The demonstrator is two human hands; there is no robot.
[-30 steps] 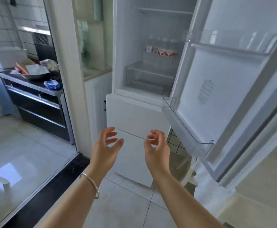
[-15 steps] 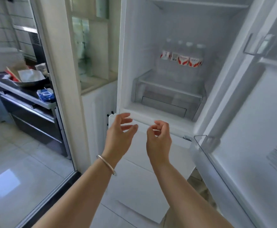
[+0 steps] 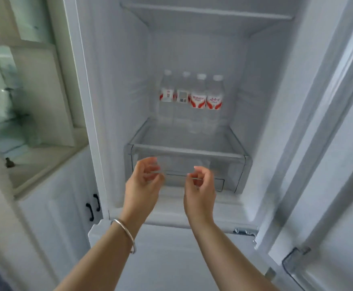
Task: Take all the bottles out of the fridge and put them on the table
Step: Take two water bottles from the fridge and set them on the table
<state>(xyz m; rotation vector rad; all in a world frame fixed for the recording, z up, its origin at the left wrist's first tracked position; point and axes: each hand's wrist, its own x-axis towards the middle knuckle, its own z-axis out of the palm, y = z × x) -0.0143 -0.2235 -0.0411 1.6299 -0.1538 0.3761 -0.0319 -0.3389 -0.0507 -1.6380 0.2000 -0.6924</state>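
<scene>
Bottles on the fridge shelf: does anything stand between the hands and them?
Nothing visible. The fridge door is open, both hands are empty in front of the clear drawer, and the four bottles stand on the bare shelf above it.

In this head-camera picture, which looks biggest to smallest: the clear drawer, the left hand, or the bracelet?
1. The clear drawer, widest by far.
2. The left hand, though nearness to the camera enlarges it.
3. The bracelet, a thin band on the wrist.

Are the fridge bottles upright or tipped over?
Upright: the four bottles stand in a row on the shelf, white caps up.
</scene>
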